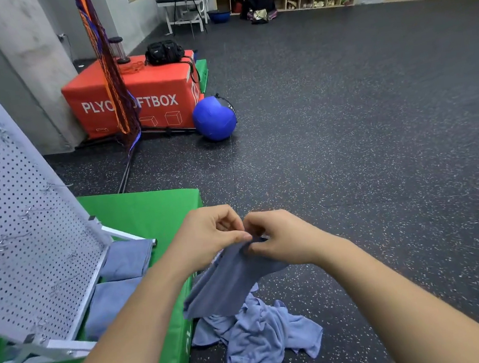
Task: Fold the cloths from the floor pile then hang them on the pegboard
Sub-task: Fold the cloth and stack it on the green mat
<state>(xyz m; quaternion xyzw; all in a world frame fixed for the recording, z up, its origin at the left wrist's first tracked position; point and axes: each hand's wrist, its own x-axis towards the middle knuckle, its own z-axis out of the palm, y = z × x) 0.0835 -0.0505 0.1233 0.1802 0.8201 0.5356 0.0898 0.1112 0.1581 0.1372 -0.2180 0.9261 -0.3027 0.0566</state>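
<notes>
Crumpled light-blue cloths (260, 338) are heaped on the speckled black rubber floor (381, 164), nearest the viewer. Directly above that pile, one grey-blue cloth (229, 282) is pinched at its top edge by the left hand (209, 236) and the right hand (281, 239), held close together. Its length hangs down and leftward. For folding, the hands would likely be drawn apart along that edge. Farther left, folded blue cloths (127, 260) are laid on the green padded mat (151, 210) beneath the white perforated pegboard (20, 223), to which the left hand is nearer.
</notes>
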